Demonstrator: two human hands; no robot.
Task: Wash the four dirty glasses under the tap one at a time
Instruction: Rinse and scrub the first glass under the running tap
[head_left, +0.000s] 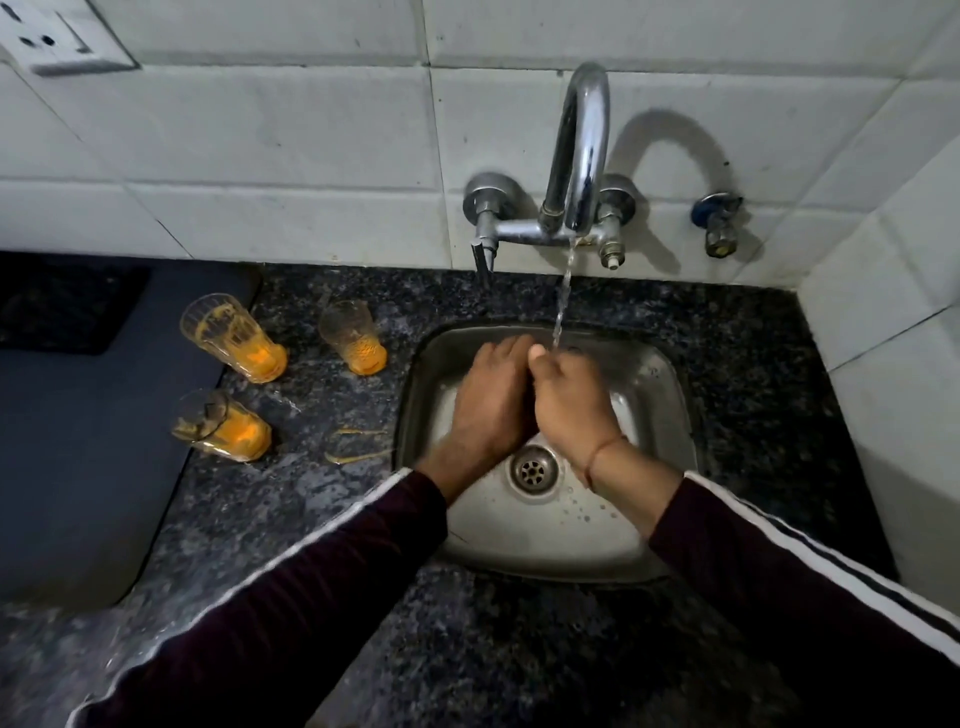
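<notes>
Three dirty glasses with orange residue stand on the dark granite counter left of the sink: one at the back left (234, 338), one nearer the sink (353, 338), one in front (223, 426). My left hand (488, 400) and my right hand (566, 400) are pressed together inside the steel sink (675, 415), fingers curled around a glass that they almost fully hide; only a bit of clear rim (575, 352) shows past my right fingers. A thin stream of water (563, 301) runs from the chrome tap (582, 145) onto my right hand's fingers.
An orange ring stain (358, 444) marks the counter beside the sink. A dark mat (78, 415) covers the counter's left part. The drain (533, 469) lies below my wrists. A wall socket (52, 36) and an angle valve (719, 223) sit on the tiles.
</notes>
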